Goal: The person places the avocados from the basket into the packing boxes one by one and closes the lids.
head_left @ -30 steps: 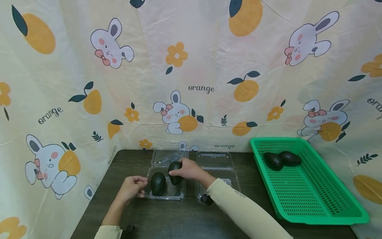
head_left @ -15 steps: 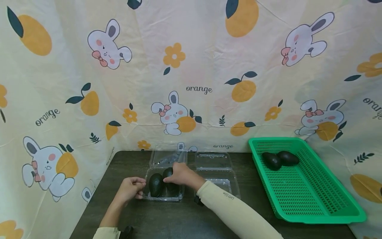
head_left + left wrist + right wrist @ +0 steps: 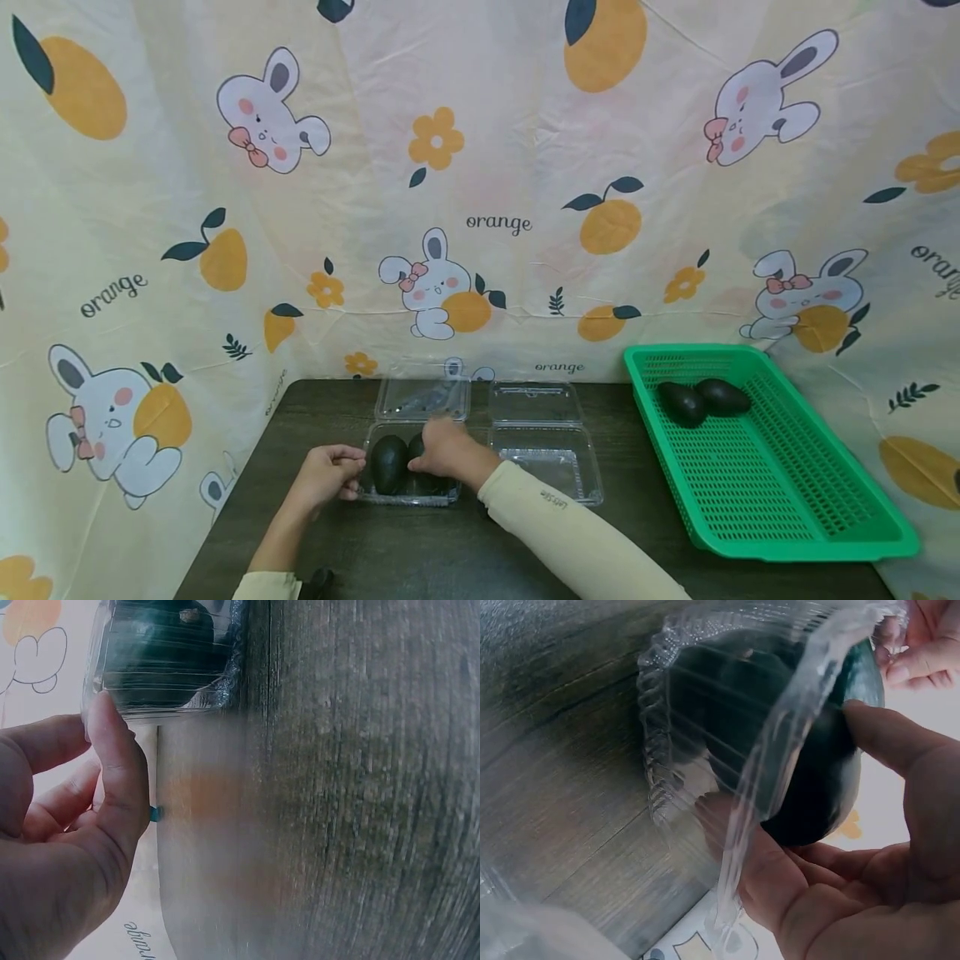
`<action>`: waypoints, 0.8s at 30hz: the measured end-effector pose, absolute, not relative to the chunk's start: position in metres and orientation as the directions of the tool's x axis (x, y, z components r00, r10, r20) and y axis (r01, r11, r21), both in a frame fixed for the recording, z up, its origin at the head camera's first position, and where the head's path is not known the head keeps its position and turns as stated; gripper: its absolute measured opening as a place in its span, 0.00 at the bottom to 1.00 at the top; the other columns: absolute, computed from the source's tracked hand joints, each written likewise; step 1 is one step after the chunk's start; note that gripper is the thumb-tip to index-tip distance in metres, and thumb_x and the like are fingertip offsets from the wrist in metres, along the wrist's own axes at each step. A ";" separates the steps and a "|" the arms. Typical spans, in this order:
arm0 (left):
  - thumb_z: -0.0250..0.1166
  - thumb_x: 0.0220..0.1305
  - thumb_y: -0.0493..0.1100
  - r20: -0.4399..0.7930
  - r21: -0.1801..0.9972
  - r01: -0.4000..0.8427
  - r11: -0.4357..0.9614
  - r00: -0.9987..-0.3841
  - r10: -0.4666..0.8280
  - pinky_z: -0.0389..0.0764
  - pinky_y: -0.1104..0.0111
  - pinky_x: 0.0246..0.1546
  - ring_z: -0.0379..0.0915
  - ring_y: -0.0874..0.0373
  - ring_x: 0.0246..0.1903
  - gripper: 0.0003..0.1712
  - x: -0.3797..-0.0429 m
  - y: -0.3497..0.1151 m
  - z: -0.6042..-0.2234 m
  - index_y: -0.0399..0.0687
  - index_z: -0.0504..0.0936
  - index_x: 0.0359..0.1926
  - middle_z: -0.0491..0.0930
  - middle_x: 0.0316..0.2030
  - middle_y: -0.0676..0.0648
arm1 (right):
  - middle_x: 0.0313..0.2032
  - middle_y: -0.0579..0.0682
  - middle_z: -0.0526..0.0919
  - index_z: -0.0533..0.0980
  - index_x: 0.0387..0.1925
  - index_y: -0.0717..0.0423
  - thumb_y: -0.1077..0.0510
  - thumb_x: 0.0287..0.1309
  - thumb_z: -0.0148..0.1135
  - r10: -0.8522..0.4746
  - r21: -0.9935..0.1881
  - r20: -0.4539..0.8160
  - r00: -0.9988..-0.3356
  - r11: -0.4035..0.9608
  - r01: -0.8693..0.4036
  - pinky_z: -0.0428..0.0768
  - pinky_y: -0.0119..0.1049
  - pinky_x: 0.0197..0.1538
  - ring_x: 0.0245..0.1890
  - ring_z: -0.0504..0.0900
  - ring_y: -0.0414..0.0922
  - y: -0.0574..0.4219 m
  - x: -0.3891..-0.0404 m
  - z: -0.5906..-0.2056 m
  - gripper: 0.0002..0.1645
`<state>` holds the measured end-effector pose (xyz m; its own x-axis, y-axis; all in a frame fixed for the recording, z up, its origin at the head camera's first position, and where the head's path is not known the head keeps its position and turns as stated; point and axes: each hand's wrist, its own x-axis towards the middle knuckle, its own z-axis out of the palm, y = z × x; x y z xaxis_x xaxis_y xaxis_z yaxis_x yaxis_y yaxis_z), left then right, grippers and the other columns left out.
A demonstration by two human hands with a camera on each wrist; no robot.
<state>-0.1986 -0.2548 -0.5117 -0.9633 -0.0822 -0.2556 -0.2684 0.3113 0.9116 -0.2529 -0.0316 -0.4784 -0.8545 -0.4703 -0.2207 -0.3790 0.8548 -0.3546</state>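
My left hand (image 3: 324, 479) pinches the left rim of a clear plastic clamshell box (image 3: 411, 501) between thumb and fingers. Inside the box's left half lies a dark green avocado (image 3: 389, 465). My right hand (image 3: 450, 452) holds a second avocado (image 3: 821, 787) down in the right half, right beside the first. In the right wrist view the thumb is on one side of this fruit and the fingers on the other, within the clear wall. From the head view the right hand covers most of it. The box's lid (image 3: 420, 398) is folded back toward the curtain.
Another clear clamshell box (image 3: 551, 467) stands open on the dark table (image 3: 420, 550), just right of the first. A green plastic basket (image 3: 795, 546) at the right holds two more avocados (image 3: 682, 405). A patterned curtain (image 3: 510, 167) hangs behind the table.
My right hand has lowered its avocado and shifted it slightly left, into the box beside the other fruit. The left hand has kept its place at the box's rim.
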 end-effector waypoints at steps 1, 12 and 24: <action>0.61 0.71 0.31 -0.254 0.912 -0.266 0.312 -0.964 -0.081 0.85 0.66 0.21 0.77 0.56 0.23 0.11 -0.199 -0.255 -0.511 0.24 0.81 0.49 0.81 0.31 0.41 | 0.39 0.51 0.84 0.76 0.15 0.52 0.39 0.61 0.72 -0.468 -0.332 -0.213 -0.857 0.860 -0.387 0.80 0.37 0.31 0.28 0.80 0.44 -0.033 -0.252 -0.479 0.28; 0.61 0.71 0.30 -0.258 0.913 -0.274 0.302 -0.962 -0.093 0.85 0.67 0.20 0.77 0.56 0.23 0.11 -0.197 -0.253 -0.512 0.23 0.81 0.49 0.81 0.31 0.41 | 0.49 0.51 0.87 0.84 0.30 0.55 0.36 0.63 0.69 -0.429 -0.239 -0.207 -0.879 0.894 -0.380 0.86 0.39 0.45 0.44 0.87 0.47 -0.038 -0.247 -0.480 0.25; 0.61 0.71 0.30 -0.241 0.918 -0.253 0.304 -0.968 -0.077 0.85 0.66 0.20 0.77 0.56 0.22 0.11 -0.198 -0.253 -0.513 0.23 0.80 0.49 0.81 0.31 0.42 | 0.55 0.60 0.84 0.71 0.68 0.63 0.38 0.66 0.67 -0.445 -0.451 -0.198 -0.873 0.832 -0.322 0.87 0.45 0.45 0.45 0.87 0.52 -0.011 -0.257 -0.456 0.42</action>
